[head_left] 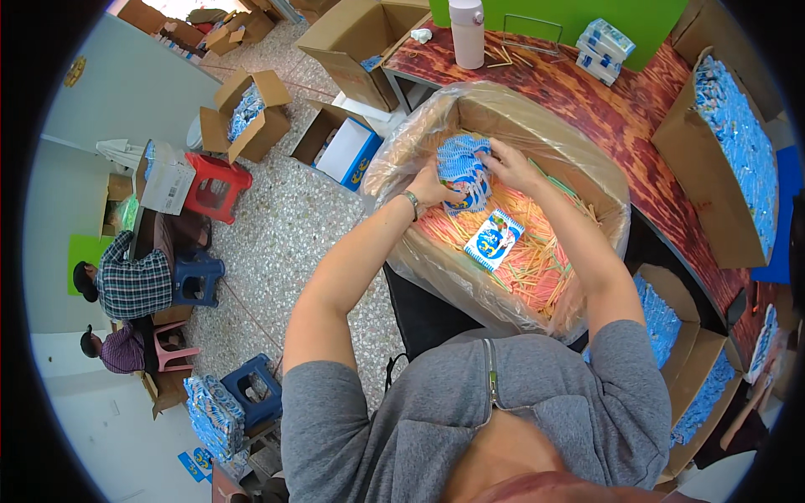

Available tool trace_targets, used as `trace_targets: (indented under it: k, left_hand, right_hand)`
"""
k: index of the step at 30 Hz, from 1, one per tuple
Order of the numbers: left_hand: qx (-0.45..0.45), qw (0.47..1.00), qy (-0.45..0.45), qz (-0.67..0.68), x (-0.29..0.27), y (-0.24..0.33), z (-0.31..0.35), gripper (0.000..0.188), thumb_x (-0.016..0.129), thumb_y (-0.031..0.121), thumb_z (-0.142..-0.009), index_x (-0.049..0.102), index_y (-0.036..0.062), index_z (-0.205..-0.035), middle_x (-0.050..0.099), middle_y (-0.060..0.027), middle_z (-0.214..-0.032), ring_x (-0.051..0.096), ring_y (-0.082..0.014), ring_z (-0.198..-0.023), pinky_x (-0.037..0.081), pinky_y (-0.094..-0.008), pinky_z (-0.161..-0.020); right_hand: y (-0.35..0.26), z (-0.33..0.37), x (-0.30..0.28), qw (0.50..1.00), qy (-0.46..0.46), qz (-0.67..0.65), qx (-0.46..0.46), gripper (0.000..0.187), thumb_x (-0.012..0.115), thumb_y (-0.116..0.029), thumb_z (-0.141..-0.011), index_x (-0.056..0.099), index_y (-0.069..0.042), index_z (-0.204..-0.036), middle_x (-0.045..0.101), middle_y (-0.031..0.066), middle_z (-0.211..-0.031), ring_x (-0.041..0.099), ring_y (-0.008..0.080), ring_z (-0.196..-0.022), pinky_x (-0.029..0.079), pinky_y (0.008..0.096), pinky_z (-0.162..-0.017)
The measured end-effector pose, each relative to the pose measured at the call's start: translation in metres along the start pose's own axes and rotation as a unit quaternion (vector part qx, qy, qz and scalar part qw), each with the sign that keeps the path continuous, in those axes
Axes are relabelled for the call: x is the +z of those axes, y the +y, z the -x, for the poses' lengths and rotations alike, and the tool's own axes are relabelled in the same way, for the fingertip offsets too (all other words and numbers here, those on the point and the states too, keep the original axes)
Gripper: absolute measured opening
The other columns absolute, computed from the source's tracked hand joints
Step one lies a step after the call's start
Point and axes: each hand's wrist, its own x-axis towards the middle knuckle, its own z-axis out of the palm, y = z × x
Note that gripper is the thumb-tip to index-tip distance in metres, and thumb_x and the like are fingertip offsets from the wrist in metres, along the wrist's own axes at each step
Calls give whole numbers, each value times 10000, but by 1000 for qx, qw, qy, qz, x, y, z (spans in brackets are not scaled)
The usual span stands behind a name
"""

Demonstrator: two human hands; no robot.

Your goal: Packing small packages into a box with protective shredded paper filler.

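Between my two hands is a stack of blue-and-white packets [466,183], held over a large carton. My left hand [429,188] grips the stack's left side, with the thumb toward its lower front. Curled over the upper right side of the stack are the fingers of my right hand [511,163]. One loose white-and-blue packet [495,240] lies below the stack, on many thin pink, yellow and green sticks [537,272]. A clear plastic liner [599,163] covers the walls of the carton and folds over its rim.
A red-brown wooden table [537,88] behind the carton bears a pink bottle [467,35] and small white packs [604,50]. At right stands a carton of blue packets [729,142]. Cartons and stools line the left side, where two people sit near a red stool [216,186].
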Motion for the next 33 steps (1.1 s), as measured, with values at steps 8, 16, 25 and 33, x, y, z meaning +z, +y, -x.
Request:
trace_targets:
  k: [8, 16, 25, 33]
  left_hand:
    - [32, 965, -160, -207, -5, 42, 15, 1199, 900, 167, -537, 142, -61, -1438, 570, -164, -1231, 562, -222, -1136, 431, -314, -992]
    - [163, 933, -137, -289, -3, 3, 12, 1251, 897, 204, -540, 76, -67, -1444, 563, -177, -1229, 562, -243, -1133, 431, -318, -988]
    - [78, 958, -42, -274, -5, 13, 7, 1138, 899, 224, -553, 209, -28, -1422, 588, -176, -1199, 591, -255, -1103, 458, -336, -958]
    - [143, 924, 21, -354, -21, 105, 23, 718, 878, 346, -508, 616, 62, -1113, 688, -169, -939, 669, -306, -899, 522, -380, -829]
  right_hand:
    - [-3, 27, -21, 988, -151, 13, -3, 741, 675, -221, -786, 293, -127, -1413, 530, 175, -1242, 527, 298, -1104, 416, 396, -947]
    - [-29, 32, 2, 971, -168, 168, -38, 1109, 829, -359, -623, 168, -37, -1453, 351, 250, -1401, 353, 387, -1299, 241, 438, -1101]
    - [-19, 32, 26, 992, -30, 78, -96, 1120, 844, -236, -628, 124, -81, -1471, 423, 236, -1344, 402, 405, -1267, 331, 425, -1069]
    - [-84, 16, 1, 995, -15, -41, -91, 1029, 799, -106, -665, 158, -103, -1471, 458, 182, -1320, 485, 274, -1216, 383, 361, -1026]
